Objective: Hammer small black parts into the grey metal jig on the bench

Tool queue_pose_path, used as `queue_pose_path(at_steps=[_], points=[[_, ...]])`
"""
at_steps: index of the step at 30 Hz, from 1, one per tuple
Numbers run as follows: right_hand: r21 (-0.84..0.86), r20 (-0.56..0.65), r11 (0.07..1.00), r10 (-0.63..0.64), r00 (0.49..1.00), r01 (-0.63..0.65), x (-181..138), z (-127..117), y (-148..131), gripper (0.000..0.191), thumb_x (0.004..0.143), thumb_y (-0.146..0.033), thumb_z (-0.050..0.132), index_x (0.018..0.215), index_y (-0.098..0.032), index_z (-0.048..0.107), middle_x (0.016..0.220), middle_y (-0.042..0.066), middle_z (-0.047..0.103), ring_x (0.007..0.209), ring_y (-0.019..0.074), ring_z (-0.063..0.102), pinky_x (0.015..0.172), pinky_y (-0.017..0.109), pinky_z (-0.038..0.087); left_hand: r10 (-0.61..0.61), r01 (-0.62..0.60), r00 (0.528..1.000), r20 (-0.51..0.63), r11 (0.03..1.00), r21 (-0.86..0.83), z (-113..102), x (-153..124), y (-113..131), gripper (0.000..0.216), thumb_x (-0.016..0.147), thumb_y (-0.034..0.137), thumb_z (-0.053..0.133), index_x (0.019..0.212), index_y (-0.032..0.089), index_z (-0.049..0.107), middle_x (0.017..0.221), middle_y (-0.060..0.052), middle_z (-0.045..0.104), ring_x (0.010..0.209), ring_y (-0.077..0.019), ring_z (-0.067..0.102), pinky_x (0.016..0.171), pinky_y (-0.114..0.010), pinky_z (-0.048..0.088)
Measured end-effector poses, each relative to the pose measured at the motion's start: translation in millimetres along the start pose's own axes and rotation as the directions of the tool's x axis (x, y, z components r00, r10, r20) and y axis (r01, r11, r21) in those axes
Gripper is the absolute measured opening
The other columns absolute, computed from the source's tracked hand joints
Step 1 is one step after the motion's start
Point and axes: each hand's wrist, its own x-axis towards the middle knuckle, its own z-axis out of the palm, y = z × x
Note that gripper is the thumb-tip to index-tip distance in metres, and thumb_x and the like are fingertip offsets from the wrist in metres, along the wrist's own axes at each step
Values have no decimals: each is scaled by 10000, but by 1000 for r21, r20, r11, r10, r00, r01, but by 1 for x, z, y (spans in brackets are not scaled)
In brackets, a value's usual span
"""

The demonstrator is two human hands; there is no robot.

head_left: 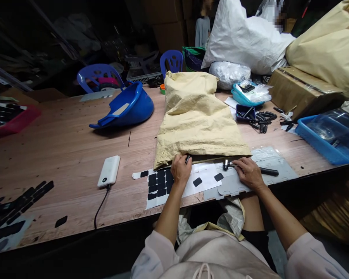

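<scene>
My left hand (181, 169) is closed at the lower edge of a tan woven sack (203, 128), with a small black cylindrical part (187, 159) showing between thumb and fingers. Fingers of my right hand (248, 172) wrap round a small hammer (269, 171); its metal head points left and its black handle sticks out to the right. Beneath both hands lie a white backing sheet (205, 174) with black rounded stickers (161, 179) and a grey flat sheet (282, 166). What lies inside the dark opening of the sack is hidden.
A white power bank (109, 170) with a cable lies on the left, a blue scoop (133, 106) behind it. Black handle-like pieces (261, 120), a blue basket (328, 143) and a cardboard box (302, 91) stand at the right. A person (203, 31) is in the background.
</scene>
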Motion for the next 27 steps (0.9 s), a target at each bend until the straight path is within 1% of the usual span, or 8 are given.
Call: queue_pose_path(at_steps=[2,4,7,11,18,21,23,27], points=[[-8,7,1000,-2,1000,2,0,-1,0,243,1008,-265,557,1133,-241,765,968,65,713,898,237,596,833,381,477,113,-107,991,69,990,-89,-1,-27,-7,173,956,305,679,1052,229,802,956,-66,646,923,-233,627,794,-331,502],[-17,9,1000,-7,1000,8,0,-2,0,242,1008,-262,561,1133,-234,766,969,66,712,903,238,594,831,378,475,251,-224,956,153,959,-174,1,-49,-12,176,945,269,697,1085,245,801,939,-50,662,921,-221,627,823,-330,507],[-23,2,1000,-12,1000,12,0,-2,-2,241,1012,-268,566,1128,-222,772,963,68,712,900,235,589,829,372,473,371,-325,905,210,919,-224,7,-67,-15,201,929,220,709,1109,248,794,962,-51,685,963,-231,621,894,-365,507],[-28,-3,1000,-4,1000,4,1,-2,-2,246,1019,-280,564,1126,-226,779,959,65,715,894,226,587,834,357,470,362,-314,906,221,922,-225,13,-66,-11,239,878,223,769,1114,255,779,1004,-54,704,999,-251,613,915,-399,496],[-17,3,999,-36,999,36,3,-6,-2,256,1032,-295,553,1128,-230,781,938,70,709,879,226,595,812,358,481,296,-212,890,348,942,-259,13,-55,-3,170,842,244,830,1007,268,791,995,-23,739,1015,-247,619,936,-406,461],[43,-41,999,7,999,-5,0,-10,-26,277,1050,-283,526,1192,-232,758,960,69,712,907,219,637,828,347,516,285,-189,883,373,943,-273,12,-54,-2,176,837,240,834,1008,273,811,972,-19,738,1010,-242,615,935,-400,457],[140,-72,990,44,996,-33,-5,-12,-49,314,1061,-264,502,1290,-235,715,1060,74,722,979,205,675,852,322,545,281,-182,886,369,943,-280,11,-55,-2,179,830,245,842,1005,276,821,961,-18,738,1004,-240,612,937,-401,455],[306,-38,949,96,995,-80,-16,-9,-92,352,1067,-262,494,1370,-279,672,1078,59,727,969,189,710,860,308,584,286,-186,895,341,937,-297,13,-56,0,171,833,265,844,1001,287,829,965,-15,744,999,-236,610,943,-402,456]])
